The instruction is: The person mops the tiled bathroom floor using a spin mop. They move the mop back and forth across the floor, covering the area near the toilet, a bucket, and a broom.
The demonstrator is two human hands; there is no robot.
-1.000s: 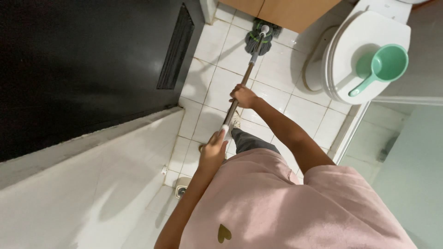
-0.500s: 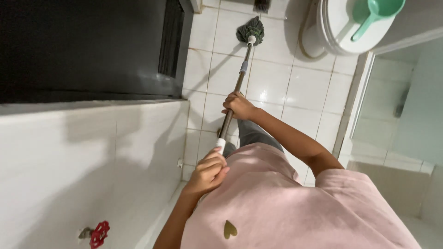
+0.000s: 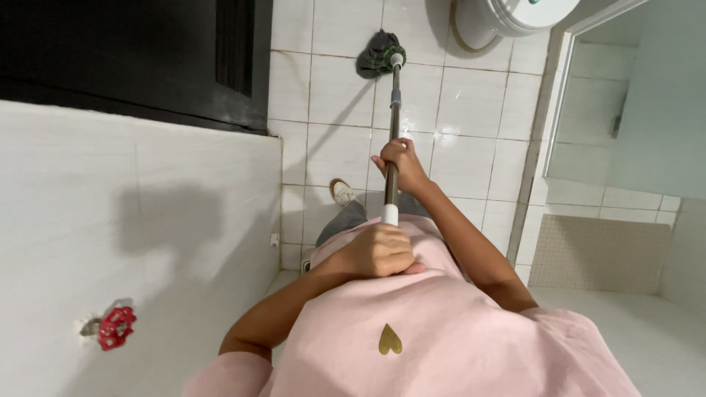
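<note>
Hands (image 3: 379, 250) (image 3: 399, 158) gripping mop handle (image 3: 393, 132), toilet (image 3: 507, 18) nearby

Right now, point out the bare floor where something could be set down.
Bare white tiles lie between the mop head and the black door, and right of the mop handle toward the glass partition. It is crowded by the toilet base and shoe.

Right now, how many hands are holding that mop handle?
2. The left hand grips the top end of the mop handle, close against the pink shirt. The right hand holds it further down, toward the mop head.
</note>
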